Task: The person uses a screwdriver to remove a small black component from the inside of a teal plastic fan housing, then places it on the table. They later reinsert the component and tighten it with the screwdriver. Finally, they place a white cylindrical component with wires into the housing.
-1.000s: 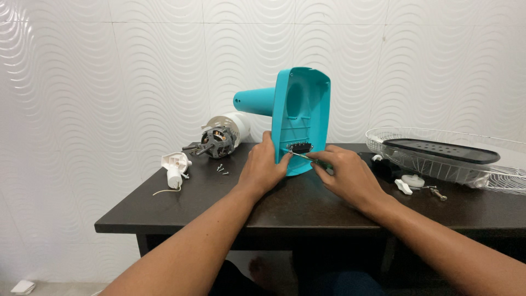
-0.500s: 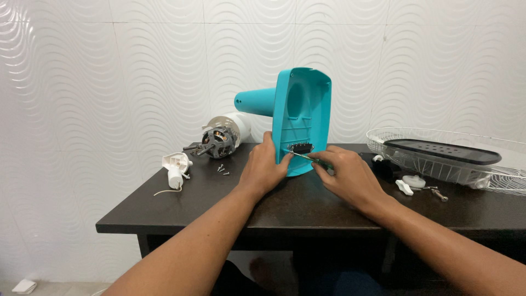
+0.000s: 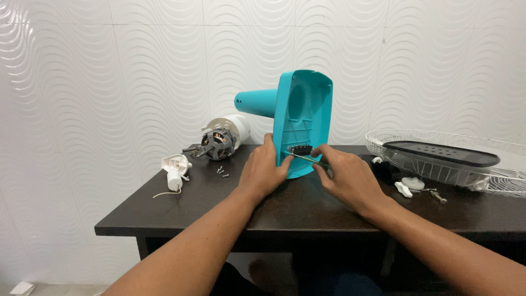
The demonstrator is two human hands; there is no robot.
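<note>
A turquoise fan base (image 3: 306, 118) lies on its side on the dark table (image 3: 307, 211), its hollow underside facing me and its neck pointing away to the left. My left hand (image 3: 264, 171) grips the base's lower left edge. My right hand (image 3: 346, 176) holds a thin screwdriver (image 3: 304, 159), whose tip rests at the small black switch block (image 3: 300, 149) inside the underside.
A fan motor (image 3: 219, 140) with a white cover lies at the back left, with loose screws (image 3: 221, 172) in front of it and a white plastic part (image 3: 175, 166) with a cord further left. At the right lie a white wire fan guard (image 3: 493, 164), a black plate (image 3: 441, 153) and small parts (image 3: 406, 186).
Both hands stay at the base's underside; the screwdriver has barely shifted. The view has moved slightly.
</note>
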